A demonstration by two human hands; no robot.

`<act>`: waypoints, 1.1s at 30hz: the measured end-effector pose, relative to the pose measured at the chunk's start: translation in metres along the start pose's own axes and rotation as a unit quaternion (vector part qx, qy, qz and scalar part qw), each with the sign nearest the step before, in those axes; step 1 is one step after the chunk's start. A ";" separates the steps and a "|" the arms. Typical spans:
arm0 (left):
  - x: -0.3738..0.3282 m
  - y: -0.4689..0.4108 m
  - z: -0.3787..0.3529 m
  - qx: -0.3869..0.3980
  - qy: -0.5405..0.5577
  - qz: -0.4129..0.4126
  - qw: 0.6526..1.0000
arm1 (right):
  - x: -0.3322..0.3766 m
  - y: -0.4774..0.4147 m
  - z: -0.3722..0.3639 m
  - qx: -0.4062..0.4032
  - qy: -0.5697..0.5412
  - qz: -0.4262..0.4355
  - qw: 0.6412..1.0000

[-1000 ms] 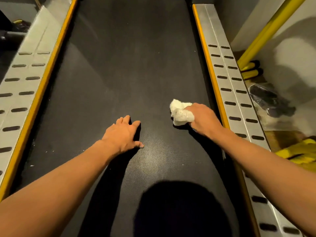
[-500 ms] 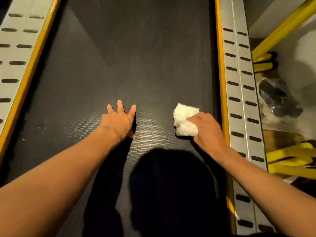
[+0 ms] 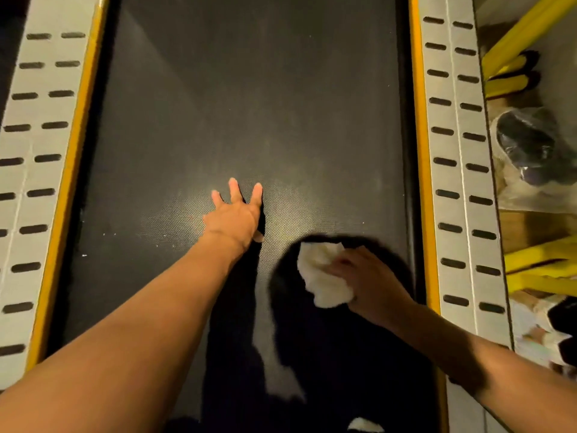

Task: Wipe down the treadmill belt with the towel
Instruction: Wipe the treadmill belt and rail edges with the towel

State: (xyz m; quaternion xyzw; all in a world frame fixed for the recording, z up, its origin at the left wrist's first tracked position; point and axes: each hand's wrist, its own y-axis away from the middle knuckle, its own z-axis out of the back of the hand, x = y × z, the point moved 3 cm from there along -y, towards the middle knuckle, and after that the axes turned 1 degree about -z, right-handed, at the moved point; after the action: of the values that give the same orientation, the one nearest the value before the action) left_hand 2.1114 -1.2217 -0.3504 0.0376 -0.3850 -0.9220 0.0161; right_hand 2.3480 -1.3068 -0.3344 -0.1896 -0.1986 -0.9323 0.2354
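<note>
The black textured treadmill belt (image 3: pixel 256 104) runs up the middle of the view. My right hand (image 3: pixel 371 282) presses a crumpled white towel (image 3: pixel 323 278) onto the belt near its right edge, inside a dark shadow. My left hand (image 3: pixel 234 214) lies flat on the belt at the centre, fingers spread, holding nothing. A few white specks dot the belt to the left of that hand.
Grey slotted side rails (image 3: pixel 34 170) (image 3: pixel 459 170) with yellow trim flank the belt. Right of the treadmill stand yellow metal bars (image 3: pixel 524 35) and a clear bag of dark objects (image 3: pixel 527 148). A small white patch (image 3: pixel 365 425) shows at the bottom edge.
My right hand has dragged the towel back toward me along the belt's right side. The left hand stays planted, its fingers now wider apart. The view has tilted further down.
</note>
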 end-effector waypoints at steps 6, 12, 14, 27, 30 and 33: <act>0.005 -0.007 -0.006 -0.019 0.004 -0.015 1.000 | -0.048 -0.070 0.041 -0.116 0.056 -0.182 0.975; 0.009 -0.004 0.000 -0.036 0.019 -0.033 0.999 | 0.035 -0.022 -0.017 -0.057 -0.012 -0.122 0.991; 0.012 0.001 0.001 -0.039 0.027 -0.047 0.998 | 0.081 0.002 -0.021 -0.023 -0.106 -0.030 0.994; 0.075 0.034 -0.026 -0.022 -0.017 -0.073 0.997 | 0.112 0.008 -0.060 0.015 -0.089 -0.136 0.987; 0.075 0.037 -0.024 -0.020 -0.006 -0.064 0.998 | 0.107 0.007 -0.041 -0.002 -0.048 -0.180 0.982; 0.074 0.037 -0.025 -0.013 -0.001 -0.064 0.998 | 0.060 -0.006 -0.011 -0.077 0.004 -0.244 0.967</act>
State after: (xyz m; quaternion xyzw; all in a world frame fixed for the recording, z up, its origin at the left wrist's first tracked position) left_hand 2.0397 -1.2695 -0.3457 0.0610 -0.3701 -0.9260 -0.0424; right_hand 2.2927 -1.3289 -0.3187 -0.1488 -0.1659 -0.9748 -0.0141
